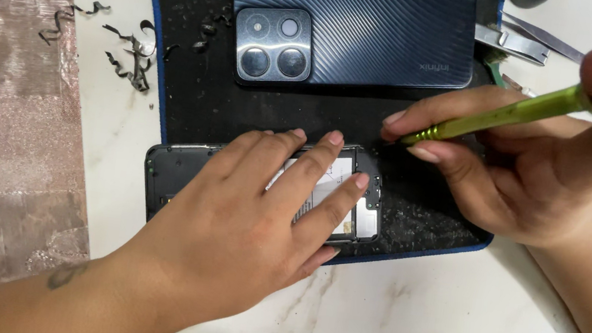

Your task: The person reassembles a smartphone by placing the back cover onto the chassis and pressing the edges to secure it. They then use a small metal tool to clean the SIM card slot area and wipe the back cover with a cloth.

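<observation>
— Pressing flat, is it, that left hand?

— Yes — palm down, fingers spread over the opened phone, which lies face down with its back off, half on the black mat and half on the white table. The hand grips nothing; it only rests on top.

— And the right hand?

— Closed on a green screwdriver, pinched between thumb and fingers, the tip down at the mat just beside the phone's upper right corner.

— What else is on the mat?

— A blue back cover with its camera cluster, lying at the far side, well apart from the open phone. Metal tweezers sit just right of it.

— And off the mat?

— Dark curled strips scattered on the table to the left, near the mat's blue edge.
</observation>
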